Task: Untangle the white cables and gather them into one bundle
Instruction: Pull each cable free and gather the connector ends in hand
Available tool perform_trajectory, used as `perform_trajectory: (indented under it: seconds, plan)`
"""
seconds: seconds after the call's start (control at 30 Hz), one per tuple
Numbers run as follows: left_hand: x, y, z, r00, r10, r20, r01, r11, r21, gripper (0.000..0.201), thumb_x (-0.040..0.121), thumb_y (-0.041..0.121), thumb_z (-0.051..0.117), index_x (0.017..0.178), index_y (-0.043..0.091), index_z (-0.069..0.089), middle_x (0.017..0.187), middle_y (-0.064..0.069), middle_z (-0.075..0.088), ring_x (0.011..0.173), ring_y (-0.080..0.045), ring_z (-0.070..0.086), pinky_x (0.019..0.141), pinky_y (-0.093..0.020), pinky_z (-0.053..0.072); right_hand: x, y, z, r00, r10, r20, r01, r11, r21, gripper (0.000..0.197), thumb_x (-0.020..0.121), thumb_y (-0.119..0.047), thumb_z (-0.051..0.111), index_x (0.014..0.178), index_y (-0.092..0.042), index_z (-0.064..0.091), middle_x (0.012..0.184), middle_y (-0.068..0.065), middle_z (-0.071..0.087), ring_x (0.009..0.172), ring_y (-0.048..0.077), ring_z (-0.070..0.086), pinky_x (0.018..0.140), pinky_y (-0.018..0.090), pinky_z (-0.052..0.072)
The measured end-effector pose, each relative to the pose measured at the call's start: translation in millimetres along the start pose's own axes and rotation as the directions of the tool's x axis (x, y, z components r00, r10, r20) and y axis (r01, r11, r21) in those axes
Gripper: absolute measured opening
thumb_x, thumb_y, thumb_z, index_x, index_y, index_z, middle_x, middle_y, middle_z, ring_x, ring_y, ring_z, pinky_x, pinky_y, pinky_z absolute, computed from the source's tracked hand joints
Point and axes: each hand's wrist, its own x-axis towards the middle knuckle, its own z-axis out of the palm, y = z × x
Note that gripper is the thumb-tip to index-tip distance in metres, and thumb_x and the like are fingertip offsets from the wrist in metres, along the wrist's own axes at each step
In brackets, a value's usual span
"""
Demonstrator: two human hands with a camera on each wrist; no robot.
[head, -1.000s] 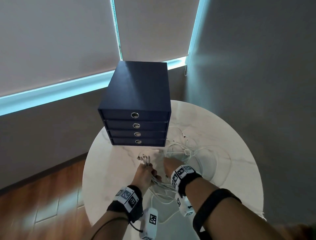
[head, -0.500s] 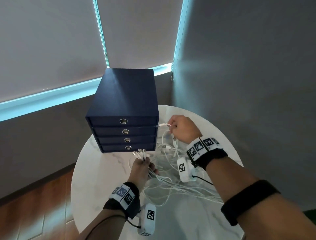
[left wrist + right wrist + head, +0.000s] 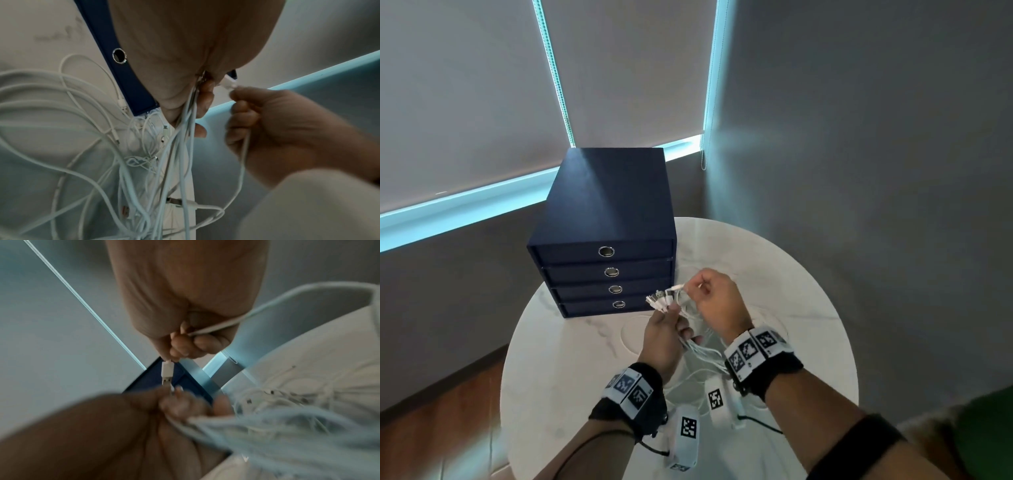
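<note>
My left hand (image 3: 666, 330) grips a bunch of white cables (image 3: 698, 346) just below their plug ends (image 3: 659, 301), which fan out above the fist. In the left wrist view the cables (image 3: 183, 146) run down from the fist into a loose tangle (image 3: 82, 129) on the table. My right hand (image 3: 717, 301) pinches one white USB plug (image 3: 167, 372) and holds it right beside the plug ends in the left hand (image 3: 179, 402). That plug's cable (image 3: 267, 305) loops away behind the right hand.
A dark blue drawer box (image 3: 606, 240) with several drawers stands at the back left of the round white marble table (image 3: 808, 291). Grey walls and blinds lie behind. A wooden floor (image 3: 431, 428) shows at the lower left.
My right hand lifted one plug up from the tangle, then brought it back left and down to the plug ends in my left hand. The left hand has risen slightly with its bunch.
</note>
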Motion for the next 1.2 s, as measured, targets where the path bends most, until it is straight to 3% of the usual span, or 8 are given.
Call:
perform_trajectory:
  seconds: [0.1,0.23,0.43,0.63,0.73,0.83,1.07,1.2]
  plan:
    - [0,0,3,0.999,0.031,0.008,-0.031,1.000,-0.007,0.024,0.104,0.016,0.041,0.100,0.004,0.061,0.075,-0.014,0.059,0.061,-0.020,0.055,0.057,-0.032,0.048,-20,3,12,1.000,0.002,0.012,-0.003,0.999,0.041,0.006,0.087,-0.025,0.064,0.082,-0.021,0.066,0.056,-0.006,0.056,0.048,0.009,0.052,0.051,0.030,0.050]
    - [0,-4,-1,1.000,-0.002,0.017,0.002,0.999,-0.050,0.034,0.102,0.017,0.039,0.109,-0.003,0.065,0.101,-0.022,0.070,0.092,-0.030,0.067,0.078,-0.041,0.051,-31,10,18,0.994,-0.104,0.040,0.108,0.990,-0.087,0.016,0.089,-0.022,0.058,0.097,-0.022,0.073,0.084,-0.008,0.070,0.076,0.008,0.063,0.076,0.027,0.053]
    - [-1,-5,2,1.000,0.011,-0.029,-0.010,1.000,0.018,0.036,0.105,0.022,0.040,0.092,-0.002,0.063,0.078,-0.018,0.063,0.074,-0.026,0.062,0.064,-0.033,0.052,-37,25,21,0.976,-0.175,0.127,0.199,0.958,-0.206,0.032,0.092,-0.016,0.048,0.112,-0.024,0.071,0.090,0.005,0.056,0.082,0.020,0.059,0.078,0.036,0.051]
    - [9,0,-4,0.971,0.061,-0.230,-0.087,0.991,-0.101,0.034,0.106,0.025,0.042,0.078,0.009,0.051,0.062,-0.007,0.052,0.054,-0.021,0.053,0.057,-0.033,0.043,-42,37,-10,0.926,-0.192,0.326,0.286,0.918,-0.273,0.026,0.090,-0.014,0.056,0.111,-0.023,0.069,0.096,-0.001,0.062,0.085,0.013,0.060,0.079,0.024,0.047]
    - [14,20,-11,0.968,0.057,-0.245,-0.138,0.935,-0.327,0.035,0.107,0.030,0.038,0.077,0.014,0.044,0.051,0.000,0.047,0.042,-0.018,0.052,0.060,-0.035,0.051,-36,75,-42,0.960,-0.053,0.276,0.164,0.904,-0.395,0.013,0.089,-0.015,0.057,0.089,-0.017,0.070,0.087,-0.001,0.061,0.082,0.018,0.058,0.078,0.031,0.046]
    - [21,39,-25,0.954,0.119,-0.275,-0.205,0.929,-0.307,0.034,0.107,0.033,0.037,0.077,0.018,0.040,0.050,0.006,0.032,0.036,-0.010,0.029,0.040,-0.021,0.035,-26,119,-84,0.979,0.175,0.106,-0.096,0.849,-0.520,0.018,0.092,-0.025,0.061,0.085,-0.013,0.072,0.085,0.004,0.057,0.089,0.027,0.062,0.080,0.028,0.044]
    - [13,37,-17,0.973,0.205,-0.103,-0.211,0.976,-0.060,0.031,0.103,0.031,0.051,0.075,0.021,0.042,0.054,0.006,0.030,0.041,-0.007,0.023,0.034,-0.019,0.021,-1,89,-116,0.959,0.182,-0.219,-0.277,0.770,-0.574,0.016,0.090,-0.042,0.062,0.095,-0.033,0.074,0.106,0.002,0.052,0.107,0.028,0.048,0.092,0.039,0.043]
    - [3,28,5,0.954,0.294,0.048,-0.297,0.953,0.056,0.027,0.099,0.019,0.059,0.075,0.018,0.045,0.052,0.007,0.029,0.043,-0.009,0.023,0.038,-0.019,0.023,5,32,-102,0.998,0.016,0.057,-0.002,0.972,-0.237,0.017,0.089,-0.029,0.067,0.082,-0.016,0.076,0.076,-0.001,0.069,0.072,0.011,0.063,0.075,0.026,0.049]
